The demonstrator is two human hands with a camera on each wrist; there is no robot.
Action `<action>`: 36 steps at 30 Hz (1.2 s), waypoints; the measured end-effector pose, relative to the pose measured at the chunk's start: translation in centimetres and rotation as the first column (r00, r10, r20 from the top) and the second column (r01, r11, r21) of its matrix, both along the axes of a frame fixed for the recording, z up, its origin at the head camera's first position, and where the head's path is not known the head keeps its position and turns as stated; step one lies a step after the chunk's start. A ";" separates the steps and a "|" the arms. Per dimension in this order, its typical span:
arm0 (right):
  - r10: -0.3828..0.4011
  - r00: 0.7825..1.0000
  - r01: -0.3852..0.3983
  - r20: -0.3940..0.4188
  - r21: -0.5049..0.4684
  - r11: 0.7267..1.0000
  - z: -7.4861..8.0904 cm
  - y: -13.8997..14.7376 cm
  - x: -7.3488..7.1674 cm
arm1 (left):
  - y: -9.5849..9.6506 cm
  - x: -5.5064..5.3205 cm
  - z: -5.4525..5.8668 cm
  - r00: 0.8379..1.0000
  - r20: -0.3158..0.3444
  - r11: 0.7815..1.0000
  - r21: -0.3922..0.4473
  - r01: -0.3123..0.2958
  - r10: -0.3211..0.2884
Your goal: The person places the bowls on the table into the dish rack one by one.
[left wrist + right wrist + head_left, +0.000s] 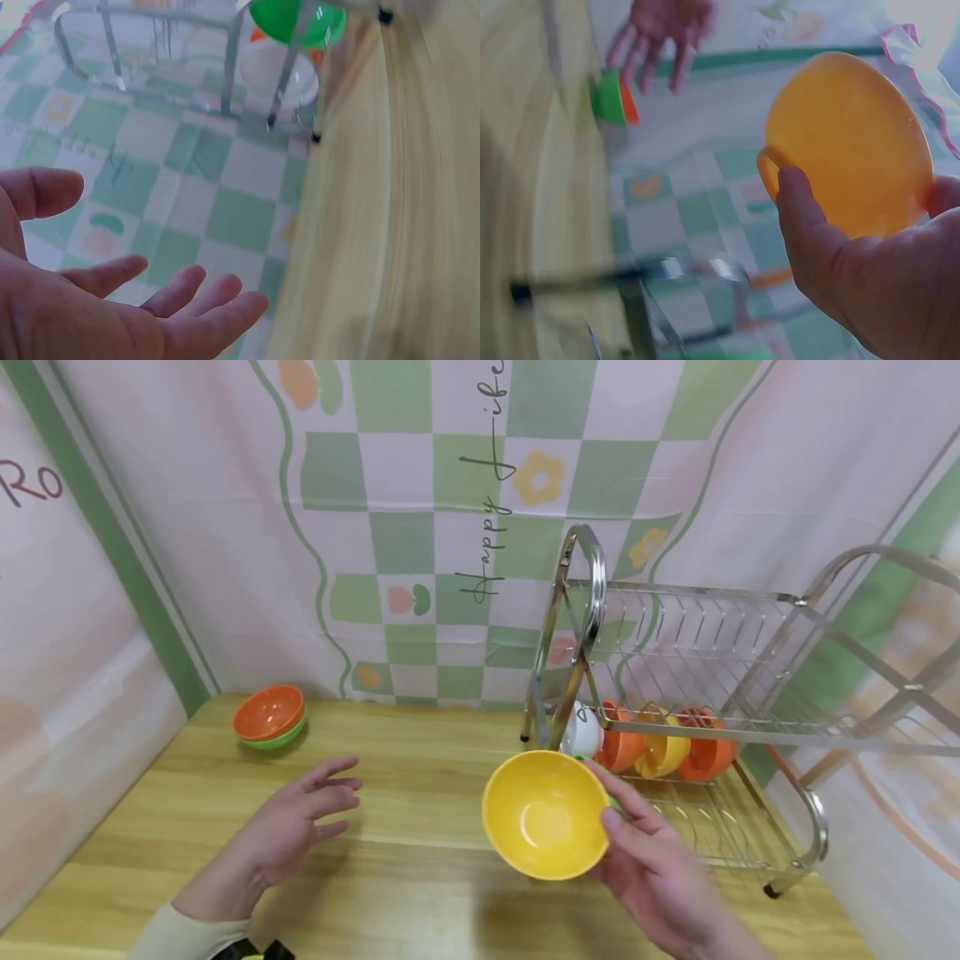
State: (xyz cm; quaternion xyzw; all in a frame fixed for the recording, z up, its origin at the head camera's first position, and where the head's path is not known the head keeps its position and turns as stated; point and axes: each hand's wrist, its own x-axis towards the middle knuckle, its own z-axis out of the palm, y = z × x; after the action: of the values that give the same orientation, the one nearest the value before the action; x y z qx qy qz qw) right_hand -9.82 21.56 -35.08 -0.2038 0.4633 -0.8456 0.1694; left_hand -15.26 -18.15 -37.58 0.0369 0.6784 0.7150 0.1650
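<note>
My right hand grips a yellow bowl by its right side, thumb at the rim and fingers behind. The bowl is raised over the wooden table, its inside facing the head camera. The right wrist view shows the outside of this bowl and its foot ring, with a finger against the ring. My left hand is over the table to the left, holding nothing, its fingers spread and loosely bent in the left wrist view. An orange bowl sits inside a green bowl at the back left, beyond the left hand.
A metal two-tier dish rack stands on the right. Its lower tier holds a white bowl, orange bowls and a yellow bowl. Another green bowl shows there in the left wrist view. A checkered curtain hangs behind the table.
</note>
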 end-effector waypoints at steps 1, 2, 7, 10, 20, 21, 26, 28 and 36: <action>0.008 1.000 -0.008 -0.011 -0.014 1.000 0.0 1.0 0.1 | -0.4 -0.2 -0.2 1.000 0.010 1.000 -0.009 -0.009 0.009; 0.009 1.000 -0.010 -0.019 -0.022 1.000 0.1 2.0 0.1 | -0.9 -0.4 -0.4 1.000 0.019 1.000 -0.015 -0.016 0.016; -0.043 0.996 0.041 -0.079 -0.025 0.999 0.3 6.9 0.3 | -2.5 -0.8 -1.3 0.998 0.057 0.999 -0.013 -0.039 0.040; -0.147 0.978 0.158 -0.146 0.068 0.985 0.5 9.2 0.3 | -3.0 -0.9 -1.7 0.996 0.066 0.999 -0.014 -0.052 0.053; -0.457 0.757 0.558 -0.468 0.826 0.077 2.3 10.9 0.6 | -0.2 -0.9 -2.6 0.998 0.060 0.998 0.063 0.012 -0.016; -0.455 0.756 0.536 -0.470 0.844 0.018 2.2 10.7 0.5 | 0.6 -0.9 -2.7 0.998 0.053 0.996 0.091 0.026 -0.031; -0.432 0.777 0.500 -0.459 0.866 -0.019 1.3 10.1 -0.5 | 5.4 -0.8 -2.7 0.994 0.011 0.977 0.181 0.109 -0.113; -0.397 0.783 0.513 -0.479 0.858 -0.023 0.9 9.9 -0.9 | 7.4 -0.8 -2.5 0.991 0.002 0.972 0.195 0.132 -0.135; -0.310 0.806 0.515 -0.504 0.855 -0.051 -0.1 8.7 -2.1 | 13.3 -1.0 -1.8 0.986 -0.014 0.963 0.211 0.167 -0.168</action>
State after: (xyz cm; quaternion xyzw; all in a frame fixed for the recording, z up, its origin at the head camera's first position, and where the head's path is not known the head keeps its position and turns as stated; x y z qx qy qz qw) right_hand -11.87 30.28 -35.16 0.0459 0.9493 -0.3084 -0.0407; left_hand -16.28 -4.89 -39.34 0.1099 0.5927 0.7666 0.2212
